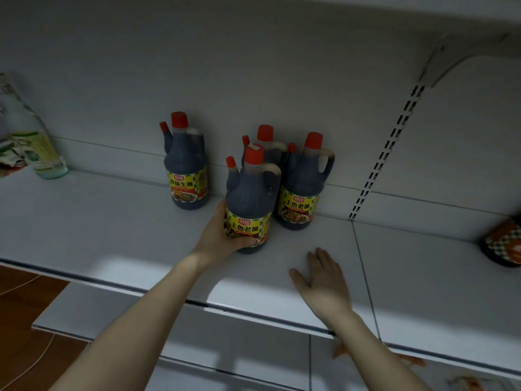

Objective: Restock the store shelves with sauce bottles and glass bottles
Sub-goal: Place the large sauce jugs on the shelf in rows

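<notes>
Several dark soy sauce bottles with red caps and yellow labels stand on the white shelf (pixel 112 221). My left hand (pixel 218 235) grips the base of the front sauce bottle (pixel 249 193), which stands upright on the shelf. Right behind it is another bottle (pixel 267 145), mostly hidden. A third bottle (pixel 303 187) stands to its right, a fourth (pixel 186 165) apart on the left. My right hand (pixel 324 280) rests flat on the shelf with straight fingers, holding nothing. A clear glass bottle (pixel 33 136) stands at the far left.
A dark jar with a checked label (pixel 503 244) sits at the right edge on the adjoining shelf section. A slotted upright (pixel 386 153) divides the back panel. Another shelf hangs overhead. A lower shelf (pixel 239 348) and wooden floor (pixel 22 320) lie below.
</notes>
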A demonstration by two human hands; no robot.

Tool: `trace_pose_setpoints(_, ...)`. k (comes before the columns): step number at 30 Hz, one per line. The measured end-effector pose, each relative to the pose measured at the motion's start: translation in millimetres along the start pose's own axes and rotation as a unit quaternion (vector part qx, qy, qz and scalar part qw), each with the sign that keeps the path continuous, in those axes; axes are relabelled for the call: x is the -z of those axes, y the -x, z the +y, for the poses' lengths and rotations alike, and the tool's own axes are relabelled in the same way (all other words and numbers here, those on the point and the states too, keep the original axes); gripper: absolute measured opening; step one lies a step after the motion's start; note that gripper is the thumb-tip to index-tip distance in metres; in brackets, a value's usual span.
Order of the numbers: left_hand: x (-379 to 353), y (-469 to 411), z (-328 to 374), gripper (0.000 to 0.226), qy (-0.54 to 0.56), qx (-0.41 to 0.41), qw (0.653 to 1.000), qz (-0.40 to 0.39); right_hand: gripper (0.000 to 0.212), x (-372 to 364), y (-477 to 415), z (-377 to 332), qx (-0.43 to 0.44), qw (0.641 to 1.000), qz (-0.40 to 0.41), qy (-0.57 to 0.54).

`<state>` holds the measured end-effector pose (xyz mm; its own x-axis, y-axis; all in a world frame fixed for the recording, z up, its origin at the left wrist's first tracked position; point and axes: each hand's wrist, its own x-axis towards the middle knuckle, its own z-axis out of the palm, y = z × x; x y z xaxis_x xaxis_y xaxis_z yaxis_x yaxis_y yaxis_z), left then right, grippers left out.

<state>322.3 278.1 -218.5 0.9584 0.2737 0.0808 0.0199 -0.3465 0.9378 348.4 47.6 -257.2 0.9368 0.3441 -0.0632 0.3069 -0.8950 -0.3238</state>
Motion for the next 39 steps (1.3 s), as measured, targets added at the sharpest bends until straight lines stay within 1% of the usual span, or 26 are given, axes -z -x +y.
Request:
trace_pose_setpoints(4, -5, 5, 2, 0.089, -0.021, 0.018, 0.999, 0.017, 0.069, -2, -1, 2, 0.006, 1.0, -0.005, -0.001)
trace_pose_setpoints(7, -12, 23, 8, 0.079, -0.099, 0.034, 0.993, 0.062, 0.068, -2, -3, 3, 0.014, 1.0, 0.005, 0.002)
trace_pose_setpoints(9, -13, 45, 11, 0.076, -0.151, 0.051, 0.983, 0.091, 0.067, -1, -2, 2, 0.016, 1.0, 0.003, 0.005)
trace_pose_setpoints(14, 26, 121, 5, 0.072, -0.302, 0.012, 0.95, 0.075, 0.065, 9, 1, -5, 0.013, 1.0, -0.011, 0.023)
trace_pose_setpoints(16, 50, 152, -3, 0.072, -0.354, 0.011, 0.933, 0.065, 0.064, 12, 5, -25, 0.033, 0.999, -0.005, 0.016)
trace_pose_setpoints(17, 62, 168, -7, 0.072, -0.376, 0.02, 0.924, 0.06, 0.063, 12, 10, -41, 0.056, 0.998, 0.005, 0.007)
trace_pose_setpoints(19, 85, 202, -19, 0.072, -0.403, 0.046, 0.912, 0.063, 0.056, 5, 22, -79, 0.129, 0.991, 0.026, -0.013)
trace_pose_setpoints(20, 98, 219, -25, 0.072, -0.41, 0.062, 0.907, 0.071, 0.056, -2, 29, -100, 0.161, 0.986, 0.023, -0.021)
trace_pose_setpoints(23, 138, 279, -45, 0.072, -0.434, 0.115, 0.888, 0.102, 0.07, -32, 60, -166, 0.248, 0.968, -0.007, -0.027)
trace_pose_setpoints(26, 180, 349, -69, 0.072, -0.433, 0.181, 0.874, 0.123, 0.081, -69, 104, -230, 0.305, 0.951, -0.043, -0.018)
trace_pose_setpoints(28, 209, 402, -89, 0.071, -0.437, 0.228, 0.861, 0.129, 0.085, -98, 139, -268, 0.334, 0.94, -0.068, -0.014)
trace_pose_setpoints(29, 223, 430, -99, 0.071, -0.437, 0.252, 0.854, 0.127, 0.084, -111, 157, -286, 0.346, 0.934, -0.084, -0.006)
trace_pose_setpoints(32, 258, 512, -130, 0.073, -0.423, 0.316, 0.84, 0.126, 0.068, -154, 209, -332, 0.375, 0.918, -0.126, 0.005)
trace_pose_setpoints(34, 274, 561, -149, 0.073, -0.414, 0.354, 0.828, 0.132, 0.063, -184, 240, -357, 0.39, 0.909, -0.146, 0.004)
trace_pose_setpoints(39, 292, 657, -195, 0.072, -0.385, 0.433, 0.803, 0.143, 0.064, -261, 308, -399, 0.422, 0.878, -0.227, 0.008)
